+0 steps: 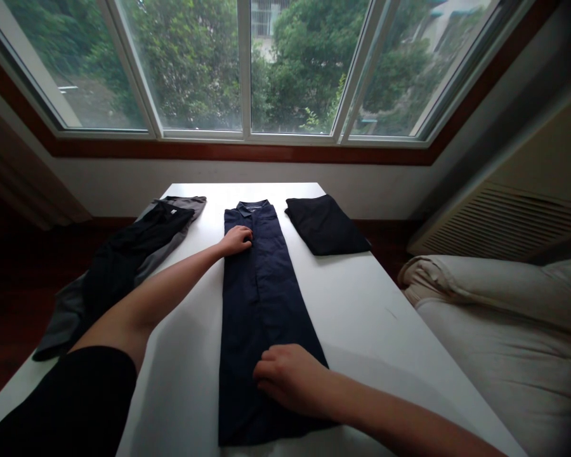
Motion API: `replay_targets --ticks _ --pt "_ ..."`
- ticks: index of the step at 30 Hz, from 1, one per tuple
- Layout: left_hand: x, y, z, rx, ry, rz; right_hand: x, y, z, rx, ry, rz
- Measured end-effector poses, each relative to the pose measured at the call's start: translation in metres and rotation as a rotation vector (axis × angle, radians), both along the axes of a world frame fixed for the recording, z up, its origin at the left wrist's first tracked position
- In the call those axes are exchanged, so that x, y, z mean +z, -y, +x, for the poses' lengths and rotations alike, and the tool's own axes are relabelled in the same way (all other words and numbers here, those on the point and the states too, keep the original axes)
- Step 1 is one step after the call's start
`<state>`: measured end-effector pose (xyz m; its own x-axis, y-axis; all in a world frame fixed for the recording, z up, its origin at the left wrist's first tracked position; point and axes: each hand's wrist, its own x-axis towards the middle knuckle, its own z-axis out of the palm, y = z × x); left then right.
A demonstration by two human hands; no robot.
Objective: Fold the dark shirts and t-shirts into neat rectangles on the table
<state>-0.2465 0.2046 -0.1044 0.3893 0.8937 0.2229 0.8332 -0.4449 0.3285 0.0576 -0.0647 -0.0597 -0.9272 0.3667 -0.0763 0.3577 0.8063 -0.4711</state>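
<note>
A dark navy shirt [259, 298] lies folded into a long narrow strip down the middle of the white table [361, 304], collar at the far end. My left hand [236, 240] rests curled on the shirt's left edge near the collar. Close to the near hem, my right hand [290, 376] presses flat on the cloth with fingers bent. Neither hand lifts the fabric.
A folded black garment [326, 224] lies at the far right of the table. Black and grey clothes [124, 260] are spread along the left side, hanging over the edge. A beige cushion [504, 317] sits to the right. A wide window [247, 70] is behind.
</note>
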Motion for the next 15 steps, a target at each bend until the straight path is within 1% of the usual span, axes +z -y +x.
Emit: replay_targets --ticks 2,4,7,9,12,15 --pt "-0.001 0.007 0.007 0.042 -0.029 0.085 0.0 -0.005 -0.003 0.026 -0.036 0.027" --pt "-0.001 0.015 0.014 0.078 -0.052 0.147 -0.003 -0.013 -0.006 -0.004 -0.093 0.092" --pt "-0.003 0.028 0.022 0.122 -0.105 0.147 -0.008 -0.029 -0.009 -0.036 -0.16 0.18" --pt "-0.009 0.035 0.026 0.167 -0.152 0.113 -0.011 -0.035 -0.007 0.017 -0.141 0.187" --pt "-0.021 0.043 0.028 0.237 -0.195 0.045 -0.011 -0.031 0.0 0.139 -0.082 0.145" --pt "-0.027 0.043 0.028 0.243 -0.207 -0.024 -0.006 -0.025 0.003 0.235 -0.091 0.132"
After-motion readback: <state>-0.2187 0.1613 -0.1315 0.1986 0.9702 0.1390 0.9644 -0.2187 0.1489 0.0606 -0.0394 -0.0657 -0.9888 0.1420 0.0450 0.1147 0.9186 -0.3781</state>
